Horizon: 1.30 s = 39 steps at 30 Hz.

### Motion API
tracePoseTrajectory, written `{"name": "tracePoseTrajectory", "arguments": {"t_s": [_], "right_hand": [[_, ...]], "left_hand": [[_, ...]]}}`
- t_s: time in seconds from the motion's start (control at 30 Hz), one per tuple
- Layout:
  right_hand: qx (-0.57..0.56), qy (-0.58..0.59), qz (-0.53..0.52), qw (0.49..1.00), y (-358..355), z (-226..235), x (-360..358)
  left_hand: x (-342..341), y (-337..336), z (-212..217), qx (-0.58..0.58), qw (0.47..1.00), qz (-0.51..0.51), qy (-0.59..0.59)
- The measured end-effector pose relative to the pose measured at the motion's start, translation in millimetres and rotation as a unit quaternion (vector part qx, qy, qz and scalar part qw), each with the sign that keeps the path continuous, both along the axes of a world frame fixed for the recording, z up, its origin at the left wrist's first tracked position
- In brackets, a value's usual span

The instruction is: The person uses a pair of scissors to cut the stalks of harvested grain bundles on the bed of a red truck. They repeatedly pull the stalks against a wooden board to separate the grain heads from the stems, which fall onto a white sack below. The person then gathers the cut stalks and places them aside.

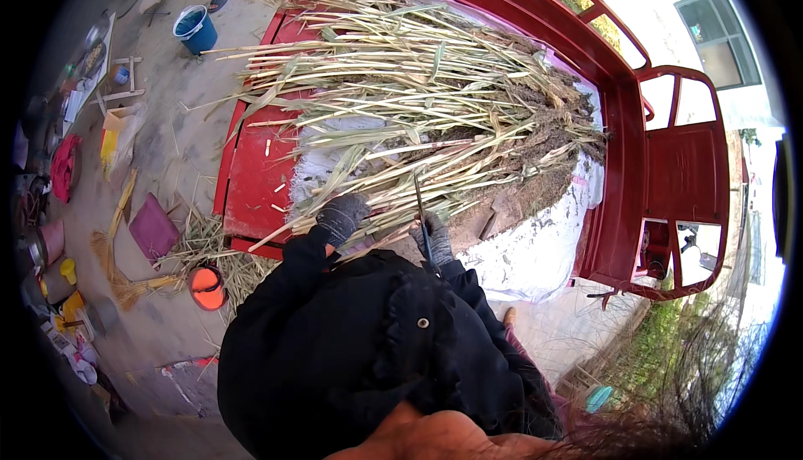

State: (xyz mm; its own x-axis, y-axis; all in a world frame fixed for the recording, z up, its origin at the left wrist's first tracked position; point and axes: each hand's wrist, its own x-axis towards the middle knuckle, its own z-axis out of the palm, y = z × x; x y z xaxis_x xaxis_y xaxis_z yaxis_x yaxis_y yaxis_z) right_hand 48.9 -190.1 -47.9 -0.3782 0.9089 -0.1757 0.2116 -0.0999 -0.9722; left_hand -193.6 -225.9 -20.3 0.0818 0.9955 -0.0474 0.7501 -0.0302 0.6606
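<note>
Head view. Left hand (342,216), gloved, its black-sleeved forearm rising from below, fingers closed around a bunch of pale stalks (335,196) at their cut ends. Right hand (432,238), also gloved, fingers wrapped around the handle of a thin dark blade (421,209) that points up and away from the fingertips into the stalks. Beyond both sets of fingers the stalk heap (418,92) lies across a red cart bed (251,176) on white sheeting (527,251). Far left of the fingers: a blue bucket (196,29), a yellow-and-white packet (113,138), a flat purple board (153,228), an orange pot (207,287).
</note>
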Motion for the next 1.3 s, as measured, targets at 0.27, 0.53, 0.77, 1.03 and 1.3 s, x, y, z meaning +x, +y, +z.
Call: {"name": "tracePoseTrajectory", "arguments": {"t_s": [0.27, 0.53, 0.77, 1.03, 1.3], "right_hand": [[-0.154, -0.071, -0.059, 0.984, -13.3, -23.5, 24.3], [-0.16, -0.035, -0.082, 0.983, -12.3, -30.2, 30.1], [-0.007, -0.115, -0.025, 0.993, -1.8, -26.0, 29.2], [0.039, -0.07, 0.063, 0.995, 18.2, 5.3, -2.7], [-0.147, -0.132, 0.165, 0.966, 24.7, 13.8, -29.5]], "left_hand": [[31.3, 45.4, 8.9, -0.016, 0.996, -0.021, 0.087], [-91.1, 156.0, -37.9, 0.12, 0.947, 0.247, 0.165], [-92.7, 213.4, -59.5, -0.1, 0.952, 0.105, 0.271], [-71.7, 131.1, -32.1, -0.027, 0.987, 0.022, 0.16], [-23.7, 56.5, 9.8, -0.076, 0.985, 0.042, 0.148]]}}
